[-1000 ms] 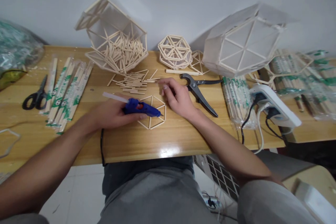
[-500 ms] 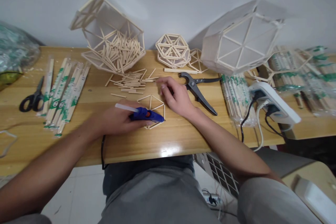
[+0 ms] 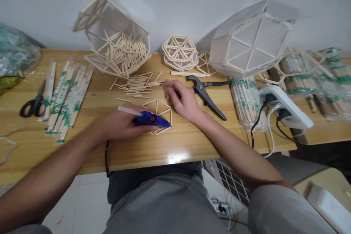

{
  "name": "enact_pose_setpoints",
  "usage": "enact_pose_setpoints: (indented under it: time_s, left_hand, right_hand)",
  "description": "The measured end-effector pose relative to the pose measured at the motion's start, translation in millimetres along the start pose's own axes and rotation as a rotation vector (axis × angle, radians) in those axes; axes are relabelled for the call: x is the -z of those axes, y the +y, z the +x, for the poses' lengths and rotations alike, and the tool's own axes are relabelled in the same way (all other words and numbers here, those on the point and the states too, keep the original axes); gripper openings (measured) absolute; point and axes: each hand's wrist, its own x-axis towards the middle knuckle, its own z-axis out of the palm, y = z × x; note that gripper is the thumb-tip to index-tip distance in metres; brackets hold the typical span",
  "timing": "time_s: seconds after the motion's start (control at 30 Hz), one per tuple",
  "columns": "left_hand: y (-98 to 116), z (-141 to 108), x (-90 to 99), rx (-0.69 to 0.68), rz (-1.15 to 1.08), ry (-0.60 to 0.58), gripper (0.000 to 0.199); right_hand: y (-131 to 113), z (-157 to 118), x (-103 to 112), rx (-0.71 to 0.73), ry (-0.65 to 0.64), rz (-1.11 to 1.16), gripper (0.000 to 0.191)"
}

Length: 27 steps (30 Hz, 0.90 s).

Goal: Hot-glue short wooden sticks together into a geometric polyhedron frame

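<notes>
Left hand [image 3: 122,122] gripping a blue hot-glue gun [image 3: 159,121], long axis rightward; hexagonal stick frame [image 3: 163,111] under the gun (partly hidden), nozzle near its right edge; right hand [image 3: 183,100], just rightward, half-curled, whether holding anything cannot be told

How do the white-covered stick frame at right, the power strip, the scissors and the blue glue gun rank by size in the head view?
1. White-covered stick frame
2. Power strip
Unranked below: scissors and blue glue gun; they look close, and the left hand partly hides the gun.
</notes>
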Motion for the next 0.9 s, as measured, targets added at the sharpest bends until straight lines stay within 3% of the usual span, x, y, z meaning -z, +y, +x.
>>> enact_pose_setpoints:
  time_s: [0.27,0.43,0.53,0.63,0.9]
  left_hand:
    - [-9,-6,-0.4,0.101,0.058,0.086,0.039]
    - [-23,-12,26.1,0.184,-0.059,0.185,0.040]
    - [-30,-12,49.8,0.222,-0.114,0.071,0.039]
    - [-32,-12,61.5,0.248,-0.132,0.004,0.035]
    - [-29,-12,51.4,0.218,-0.131,0.111,0.036]
  right_hand:
    - [3,-2,0,-0.005,0.005,0.030,0.032]
    - [5,-3,1,-0.020,0.042,0.075,0.040]
    - [4,-3,2,-0.039,0.056,0.085,0.041]
    - [4,-3,1,-0.033,0.057,0.070,0.039]
    - [5,-3,3,-0.021,0.052,0.047,0.034]
